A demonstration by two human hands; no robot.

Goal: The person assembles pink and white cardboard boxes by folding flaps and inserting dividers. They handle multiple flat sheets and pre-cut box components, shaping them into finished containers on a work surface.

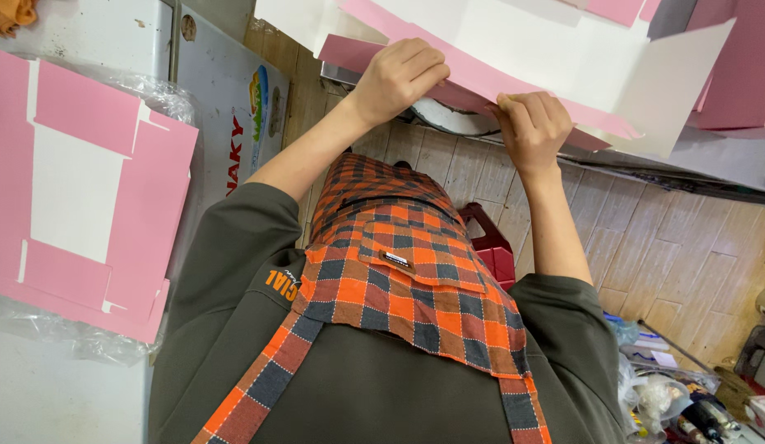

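View: head camera is looking steeply down the person's own body; the picture is reading upside down, with the torso filling the lower centre and the arms reaching toward the top edge.

Left hand (396, 78): is sitting at upper centre, left of the other hand in the frame; its fingers (423, 66) are curling shut over the near pink edge of the flat pink-and-white die-cut cardboard box blank (522, 49), knuckles showing toward the camera.

Right hand (532, 127): is sitting just right of it in the frame; its fingers (537, 105) are closing in a pinch on the same pink edge, thumb side hidden beneath the card.

Box blank position: is spreading across the top of the frame, from upper centre to upper right, with one white flap sticking out toward the right; both hands are gripping its lower pink border, near each other but apart.

Stack: more pink-and-white flat cardboard blanks in clear plastic wrap (78, 197) are lying at the left of the frame, well apart from the hands.

Clothing: an orange-and-grey checked fabric apron (399, 279) is hanging over an olive-grey long-sleeved shirt (226, 271), sleeves pushed up the forearms.

Surroundings: a beige wood-plank floor (662, 247) is showing at centre right; a red plastic stool (489, 242) is standing just behind the apron's edge; small clutter at lower right is too blurred to identify.
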